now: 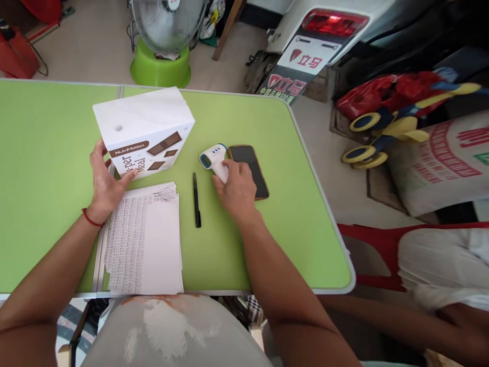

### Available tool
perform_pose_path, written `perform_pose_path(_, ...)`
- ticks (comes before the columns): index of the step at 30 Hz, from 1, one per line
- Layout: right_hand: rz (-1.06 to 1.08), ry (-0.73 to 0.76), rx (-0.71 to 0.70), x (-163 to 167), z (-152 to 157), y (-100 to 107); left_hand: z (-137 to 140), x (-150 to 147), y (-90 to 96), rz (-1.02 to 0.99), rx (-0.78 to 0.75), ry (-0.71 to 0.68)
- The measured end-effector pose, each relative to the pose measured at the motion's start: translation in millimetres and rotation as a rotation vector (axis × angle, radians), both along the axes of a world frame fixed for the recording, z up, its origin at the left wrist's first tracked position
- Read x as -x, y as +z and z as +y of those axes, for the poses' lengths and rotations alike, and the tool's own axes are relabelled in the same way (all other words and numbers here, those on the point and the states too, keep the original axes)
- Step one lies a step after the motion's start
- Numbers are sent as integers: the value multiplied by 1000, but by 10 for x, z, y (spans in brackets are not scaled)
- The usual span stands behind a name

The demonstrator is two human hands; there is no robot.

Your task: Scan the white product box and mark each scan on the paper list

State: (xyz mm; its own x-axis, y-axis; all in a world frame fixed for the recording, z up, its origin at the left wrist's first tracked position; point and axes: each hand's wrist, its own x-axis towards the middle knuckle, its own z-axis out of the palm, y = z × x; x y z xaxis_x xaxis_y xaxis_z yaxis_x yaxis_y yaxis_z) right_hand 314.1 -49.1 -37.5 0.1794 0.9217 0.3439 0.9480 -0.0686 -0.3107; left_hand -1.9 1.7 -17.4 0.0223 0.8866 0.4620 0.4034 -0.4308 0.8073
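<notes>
While your left hand (106,184) is holding a white cardboard box (142,122), your right hand (240,189) is gripping a probably light, hard, white-and-blue plastic thermometer gun (213,157) by its easy-to-hold handle (221,170).

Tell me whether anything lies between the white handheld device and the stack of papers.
Yes: the black pen lies between them, left of the white handheld device and right of the stack of papers. Nothing visible separates the right hand from the device; its fingers touch it.
</notes>
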Motion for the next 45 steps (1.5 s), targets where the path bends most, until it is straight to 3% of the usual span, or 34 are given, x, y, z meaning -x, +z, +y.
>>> perform_pose_path(4,-4,97,-54,127,-55,105,-96,-11,132,211,-302,157)
perform_pose_path(6,48,164,41,252,-111,129,-148,-34,210,217,-499,175)
perform_pose_path(9,24,225,194,416,-177,107,-241,-89,282,335,-636,-95)
perform_pose_path(11,16,244,213,458,-188,89,-321,-139,296,483,-590,-346)
perform_pose_path(14,169,316,126,416,-158,99,-443,-219,285,693,-439,-515)
perform_pose_path(17,477,445,53,341,-111,129,-524,-290,264,912,-238,-575)
perform_pose_path(20,765,506,69,366,-99,118,-563,-351,265,1059,-80,-577)
perform_pose_path(25,1086,360,-63,649,-197,60,-604,-417,310,1133,26,-590)
perform_pose_path(27,1115,327,-68,736,-238,71,-615,-427,319,1148,39,-583)
perform_pose_path(33,1174,245,137,744,-204,129,-628,-444,330,1180,70,-573)
perform_pose_path(45,977,202,70,831,-216,86,-627,-461,327,1221,60,-571)
